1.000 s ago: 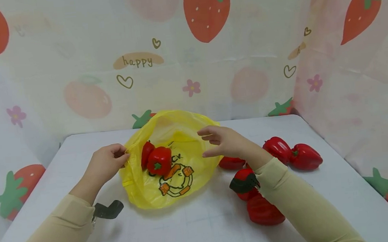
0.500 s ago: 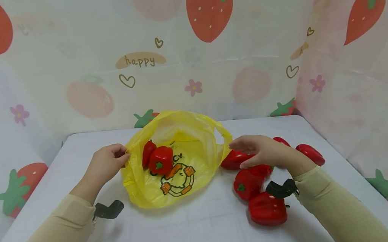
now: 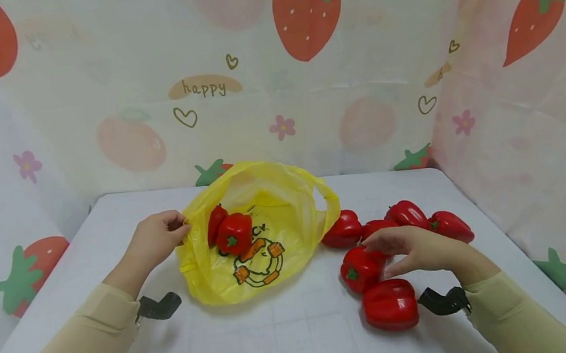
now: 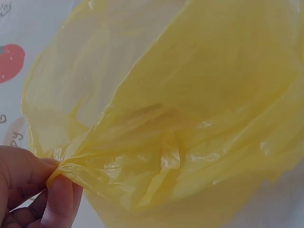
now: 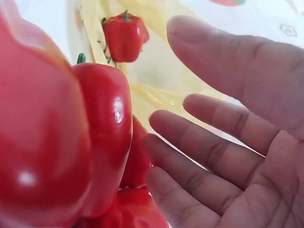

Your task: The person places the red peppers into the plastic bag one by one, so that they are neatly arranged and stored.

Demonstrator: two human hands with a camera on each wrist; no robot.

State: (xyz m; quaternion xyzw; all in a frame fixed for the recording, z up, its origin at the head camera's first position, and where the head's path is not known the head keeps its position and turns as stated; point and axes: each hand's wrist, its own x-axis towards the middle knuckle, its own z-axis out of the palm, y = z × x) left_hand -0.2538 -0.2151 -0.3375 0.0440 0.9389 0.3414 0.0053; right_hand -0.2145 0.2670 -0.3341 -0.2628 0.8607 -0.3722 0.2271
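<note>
My left hand (image 3: 155, 239) pinches the left edge of a yellow plastic bag (image 3: 290, 264) between thumb and fingers, and the left wrist view shows the film bunched there. The bag's mouth is spread wide toward me. Inside it lie a red bell pepper (image 3: 234, 233) and a second red pepper (image 3: 214, 224) partly behind it. My right hand (image 3: 420, 247) hovers with fingers spread beside a red bell pepper (image 3: 359, 270) on the right of the table. In the right wrist view the palm faces that group of peppers, with nothing held. Another bell pepper (image 3: 390, 305) lies just nearer to me.
More red peppers lie behind the right hand, including one beside the bag handle (image 3: 332, 203) and one at the far right (image 3: 451, 227). The white table (image 3: 276, 343) ends at a fabric backdrop (image 3: 276, 88) printed with strawberries. Each wrist carries a black camera mount (image 3: 159, 306).
My right hand has left the bag's right side and moved right and toward me, over the peppers. The bag's right handle now shows. My left hand keeps its place.
</note>
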